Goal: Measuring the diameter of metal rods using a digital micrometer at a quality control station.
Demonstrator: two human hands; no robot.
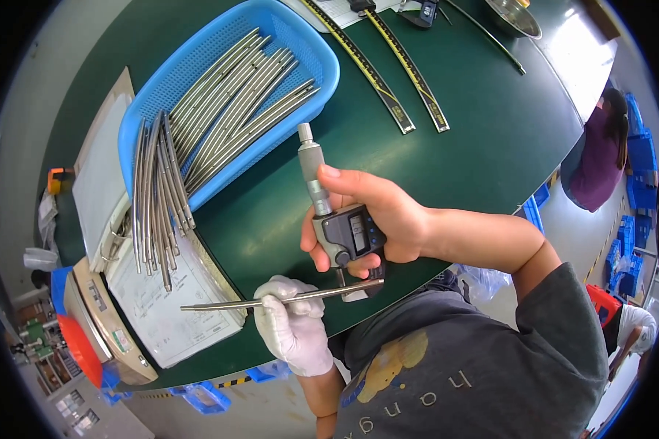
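Observation:
My left hand [294, 325], in a white glove, pinches a thin metal rod [227, 305] that lies roughly level across the view. My right hand [388, 216] is bare and wraps round a digital micrometer [337, 235], its thumb on the upper barrel and its thimble pointing away from me. The rod's right end reaches the micrometer's frame below the display. Whether the measuring faces touch it I cannot tell. Beyond my hands stands a blue plastic basket [328, 69] with many similar rods [231, 110]. Another bundle of rods [154, 190] leans over its left side.
An open binder with drawing sheets [172, 322] lies left of my glove, beside a beige scale [102, 329]. Two yellow-black measuring strips [359, 58] and a metal bowl [516, 16] lie on the green table [483, 110]. A person in purple [599, 157] sits at the right, near blue bins [641, 164].

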